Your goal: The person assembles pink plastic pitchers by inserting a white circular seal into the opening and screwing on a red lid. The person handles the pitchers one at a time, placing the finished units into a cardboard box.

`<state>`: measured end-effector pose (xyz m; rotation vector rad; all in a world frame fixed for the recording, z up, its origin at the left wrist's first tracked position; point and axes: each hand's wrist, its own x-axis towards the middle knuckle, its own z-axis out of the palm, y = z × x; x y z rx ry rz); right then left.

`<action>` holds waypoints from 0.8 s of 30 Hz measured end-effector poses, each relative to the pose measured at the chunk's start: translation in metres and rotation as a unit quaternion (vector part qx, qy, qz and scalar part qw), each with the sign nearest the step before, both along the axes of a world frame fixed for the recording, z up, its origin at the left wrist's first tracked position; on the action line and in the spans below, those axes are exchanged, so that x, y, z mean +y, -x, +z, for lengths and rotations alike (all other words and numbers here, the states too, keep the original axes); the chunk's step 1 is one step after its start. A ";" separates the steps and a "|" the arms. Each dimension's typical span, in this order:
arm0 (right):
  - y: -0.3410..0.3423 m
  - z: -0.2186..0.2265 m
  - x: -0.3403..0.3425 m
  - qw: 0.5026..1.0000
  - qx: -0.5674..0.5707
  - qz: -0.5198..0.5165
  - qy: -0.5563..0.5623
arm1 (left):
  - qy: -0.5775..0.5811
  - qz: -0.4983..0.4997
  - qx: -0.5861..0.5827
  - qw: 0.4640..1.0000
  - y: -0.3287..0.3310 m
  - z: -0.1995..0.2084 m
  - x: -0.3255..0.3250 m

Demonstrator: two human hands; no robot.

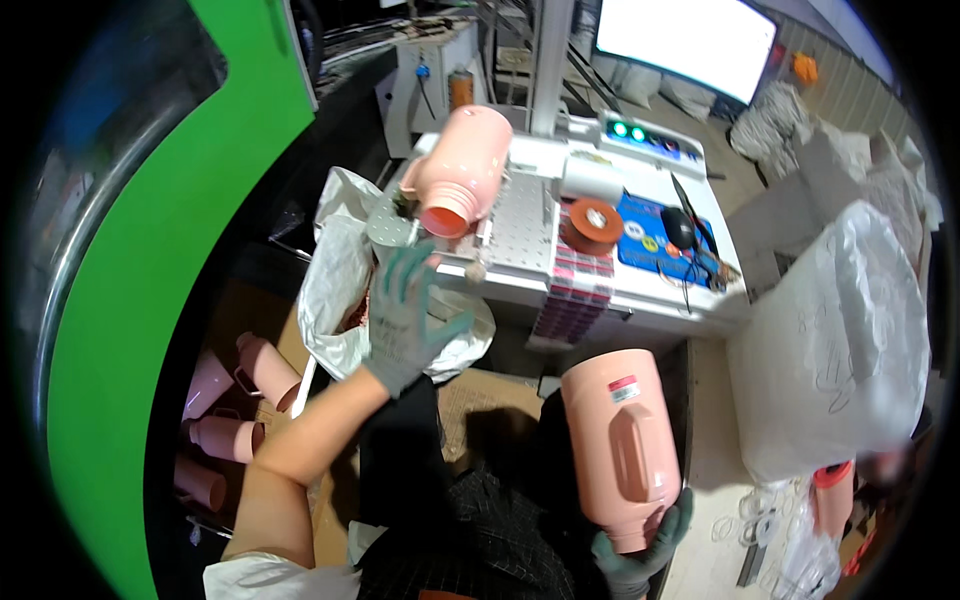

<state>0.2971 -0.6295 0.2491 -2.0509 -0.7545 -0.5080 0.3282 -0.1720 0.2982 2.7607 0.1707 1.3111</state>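
Note:
My left hand (408, 318), in a grey-green work glove, reaches forward with its fingers spread and nothing in them. Just beyond its fingertips, a pink thermos jug body (468, 165) lies tilted on the white worktable, its open threaded neck toward me. At the lower right, my gloved right hand (645, 550) grips a second pink thermos jug body (622, 440) around its narrow neck. That jug is held neck down, with its handle facing up and a small red and white label near its wide end.
A white sack (335, 265) hangs at the table's front left. More pink jug bodies (268, 370) lie low beside the green machine frame (110, 260). On the table (690, 305) are an orange tape roll (592, 225), a label strip and a mouse (678, 228). A large white bag (830, 350) stands right.

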 end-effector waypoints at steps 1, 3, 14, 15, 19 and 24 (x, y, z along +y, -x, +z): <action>-0.009 0.011 -0.002 0.997 -0.032 -0.041 0.055 | -0.062 -0.012 -0.039 0.997 -0.019 0.025 0.010; -0.035 0.043 0.021 0.986 -0.119 -0.044 0.104 | -0.267 0.024 0.073 0.961 -0.050 0.047 0.050; -0.163 0.120 0.181 0.914 -0.375 -0.015 0.156 | 0.019 -0.175 -0.032 0.984 0.113 0.097 -0.008; -0.171 0.120 0.220 0.902 -0.393 0.018 0.179 | 0.059 -0.175 -0.118 0.976 0.134 0.092 -0.027; -0.184 0.119 0.344 0.857 -0.430 0.111 0.261 | 0.329 -0.193 0.038 0.924 0.147 0.029 -0.061; -0.204 0.092 0.442 0.791 -0.450 0.096 0.403 | 0.432 -0.150 0.126 0.880 0.151 -0.006 -0.057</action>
